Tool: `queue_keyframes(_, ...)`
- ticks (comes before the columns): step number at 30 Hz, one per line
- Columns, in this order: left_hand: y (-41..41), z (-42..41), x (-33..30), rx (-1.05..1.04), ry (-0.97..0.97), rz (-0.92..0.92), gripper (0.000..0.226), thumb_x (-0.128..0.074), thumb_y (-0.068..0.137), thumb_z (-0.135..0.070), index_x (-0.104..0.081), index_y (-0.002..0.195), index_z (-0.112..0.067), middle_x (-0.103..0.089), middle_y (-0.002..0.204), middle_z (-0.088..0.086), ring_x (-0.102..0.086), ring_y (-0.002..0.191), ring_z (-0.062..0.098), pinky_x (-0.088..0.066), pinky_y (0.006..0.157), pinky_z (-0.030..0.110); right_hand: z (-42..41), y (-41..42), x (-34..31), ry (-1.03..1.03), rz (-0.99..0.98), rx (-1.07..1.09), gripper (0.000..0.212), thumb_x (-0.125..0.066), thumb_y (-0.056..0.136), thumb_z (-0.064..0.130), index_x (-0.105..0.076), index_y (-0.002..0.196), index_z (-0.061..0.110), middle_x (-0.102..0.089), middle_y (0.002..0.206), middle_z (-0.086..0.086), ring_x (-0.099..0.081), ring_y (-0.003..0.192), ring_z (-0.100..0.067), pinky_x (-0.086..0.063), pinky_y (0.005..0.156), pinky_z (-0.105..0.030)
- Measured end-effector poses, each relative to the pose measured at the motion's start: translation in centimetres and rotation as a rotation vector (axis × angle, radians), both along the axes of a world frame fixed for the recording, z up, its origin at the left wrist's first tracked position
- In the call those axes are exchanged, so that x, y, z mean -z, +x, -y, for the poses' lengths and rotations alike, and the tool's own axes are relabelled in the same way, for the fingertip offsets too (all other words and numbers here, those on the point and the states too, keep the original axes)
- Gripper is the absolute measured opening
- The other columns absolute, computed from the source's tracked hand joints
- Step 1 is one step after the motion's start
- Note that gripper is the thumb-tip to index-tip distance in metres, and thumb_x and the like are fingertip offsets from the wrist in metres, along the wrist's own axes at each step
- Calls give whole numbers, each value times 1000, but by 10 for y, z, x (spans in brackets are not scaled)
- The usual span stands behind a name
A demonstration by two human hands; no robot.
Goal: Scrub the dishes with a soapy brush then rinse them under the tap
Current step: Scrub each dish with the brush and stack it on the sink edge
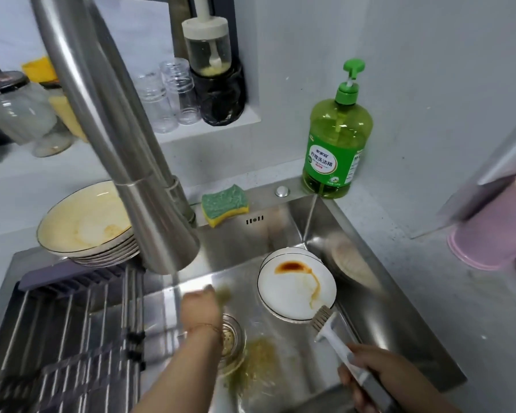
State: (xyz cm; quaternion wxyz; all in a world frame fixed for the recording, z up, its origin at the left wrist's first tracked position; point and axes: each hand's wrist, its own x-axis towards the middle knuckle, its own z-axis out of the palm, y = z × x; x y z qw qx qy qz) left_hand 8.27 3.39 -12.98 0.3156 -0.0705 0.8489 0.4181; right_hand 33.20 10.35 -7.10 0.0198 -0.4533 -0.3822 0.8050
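Observation:
A white plate (pixel 292 290) with a brown sauce stain lies tilted in the steel sink (pixel 370 281), on top of another plate. My right hand (pixel 370 380) grips the handle of a white dish brush (pixel 325 323), whose bristles touch the plate's near rim. My left hand (pixel 200 305) reaches under the tap (pixel 149 204), where a thin stream of water runs. Its fingers are blurred, with a greenish smear at the tips, so I cannot make out a hold. A stack of dirty bowls (pixel 87 228) sits at the sink's left edge.
A green and yellow sponge (pixel 225 204) lies on the sink's back ledge, and a green soap bottle (pixel 337 138) stands in the corner. A drying rack (pixel 66 329) covers the sink's left side. Yellowish residue lies beside the drain strainer (pixel 231 338). A pink cup (pixel 495 228) stands at right.

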Motion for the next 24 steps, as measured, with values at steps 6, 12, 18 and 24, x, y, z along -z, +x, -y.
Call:
queue_keyframes(6, 61, -39, 52, 46, 200, 452, 21, -51, 98, -15, -57, 85, 0, -63, 74, 18, -58, 56, 26, -50, 37, 25, -22, 15, 11, -67, -1, 129, 27, -39, 92, -1, -58, 112, -2, -52, 62, -23, -45, 32, -25, -35, 30, -23)
queue_keyframes(12, 71, -57, 67, 60, 182, 452, 18, -52, 97, -10, -53, 106, 6, -63, 74, 18, -62, 39, 19, -51, 35, 27, -38, 16, 8, -125, -6, 53, 47, -53, 65, -3, -57, 112, -1, -51, 56, -22, -43, 27, -24, -35, 29, -19)
queue_keyframes(18, 69, -62, 66, 60, 194, 346, 15, -45, 91, 4, -52, 104, 4, -59, 82, 17, -62, 62, 32, -54, 38, 34, -38, 19, 7, -37, 8, 11, 43, -51, 77, -5, -59, 118, 7, -55, 64, -22, -47, 35, -25, -38, 36, -23)
queue_keyframes(24, 74, -40, 35, 45, 381, 322, 22, -47, 87, 6, -51, 101, -10, -61, 104, 16, -62, 88, 34, -53, 44, 31, -36, 10, 1, 271, 159, -56, 47, -53, 86, -9, -58, 122, 20, -58, 70, -15, -49, 43, -25, -40, 41, -25)
